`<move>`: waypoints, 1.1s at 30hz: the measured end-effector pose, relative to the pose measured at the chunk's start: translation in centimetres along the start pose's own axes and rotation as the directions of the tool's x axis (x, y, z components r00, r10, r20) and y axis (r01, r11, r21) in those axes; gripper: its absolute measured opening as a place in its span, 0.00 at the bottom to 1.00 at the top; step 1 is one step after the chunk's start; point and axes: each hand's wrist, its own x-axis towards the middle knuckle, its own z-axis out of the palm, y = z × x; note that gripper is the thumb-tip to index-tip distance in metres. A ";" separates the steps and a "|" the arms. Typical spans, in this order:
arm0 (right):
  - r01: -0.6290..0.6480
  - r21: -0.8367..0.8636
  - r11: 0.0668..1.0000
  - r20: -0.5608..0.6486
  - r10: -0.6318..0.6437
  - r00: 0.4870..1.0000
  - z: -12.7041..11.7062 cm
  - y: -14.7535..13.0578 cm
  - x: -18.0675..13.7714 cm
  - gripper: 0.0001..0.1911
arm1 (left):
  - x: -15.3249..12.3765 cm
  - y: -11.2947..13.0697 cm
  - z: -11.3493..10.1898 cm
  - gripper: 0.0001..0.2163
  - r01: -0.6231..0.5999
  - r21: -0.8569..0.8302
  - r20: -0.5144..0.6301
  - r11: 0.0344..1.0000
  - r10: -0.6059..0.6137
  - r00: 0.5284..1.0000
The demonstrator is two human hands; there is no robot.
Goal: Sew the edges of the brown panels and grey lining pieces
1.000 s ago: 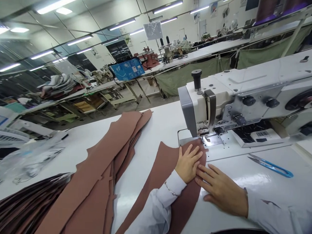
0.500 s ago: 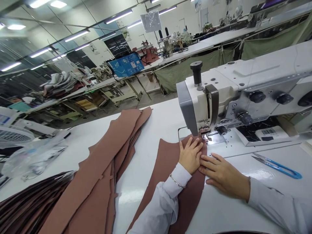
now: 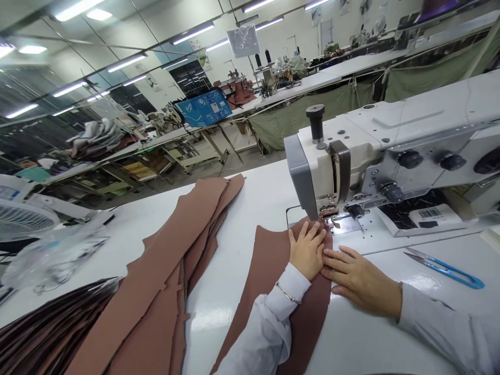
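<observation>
With the needle area of the sewing machine (image 3: 375, 151) as dial centre, a white fan (image 3: 23, 216) stands at 9 o'clock, a clear plastic bag (image 3: 50, 255) just beside it on the white table (image 3: 211, 291). A fanned stack of dark pieces (image 3: 50, 317) lies between 8 and 9 o'clock, adjoining a stack of brown cut panels (image 3: 156, 260) whose far end points between 1 and 2 o'clock. The single brown panel (image 3: 269, 260) lies flat, extends toward 7 o'clock and has its upper end at the needle area; needle engagement cannot be told. Left hand (image 3: 308, 251): palm down on this panel at 7 o'clock, fingers directed to 1 o'clock; grip spread flat. Right hand (image 3: 359, 281): at 5 o'clock, fingertips at the panel's edge just beside the left hand; grip extended, fingers slightly apart. A carton (image 3: 422, 213) sits at 3 o'clock, below the machine arm. Blue-handled thread snips (image 3: 445, 270) lie between 3 and 4 o'clock, tips directed to 10 o'clock.
</observation>
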 end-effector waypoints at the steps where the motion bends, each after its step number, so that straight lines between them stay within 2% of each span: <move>1: -0.001 0.004 1.000 -0.014 0.001 1.000 0.1 -0.1 -0.1 0.17 | 0.0 0.0 0.0 0.19 0.002 -0.002 0.001 1.000 -0.002 1.000; 7: 0.044 0.072 0.996 -0.117 -0.035 0.992 1.6 -2.2 -0.7 0.13 | -0.1 -0.2 0.5 0.19 -0.015 -0.023 -0.059 1.000 0.014 0.998; 13: 0.006 0.110 0.994 -0.126 0.007 0.992 1.6 -3.1 -0.9 0.08 | -1.3 -0.3 0.9 0.14 -0.261 -0.082 -0.112 0.962 0.251 0.961; 20: -0.010 0.137 0.991 -0.110 0.025 0.994 1.3 -2.5 -1.2 0.07 | -1.4 0.7 1.0 0.14 -0.184 -0.089 -0.110 0.979 0.174 0.979; 27: 0.010 0.177 0.984 -0.096 0.008 0.995 0.8 -1.5 -1.2 0.07 | -0.8 1.2 1.5 0.12 -0.086 -0.162 -0.174 0.983 0.057 0.983; 33: 0.033 0.204 0.978 -0.129 -0.007 0.992 0.0 -0.8 -1.0 0.11 | -0.4 1.5 1.5 0.12 -0.025 -0.130 -0.171 0.991 0.002 0.985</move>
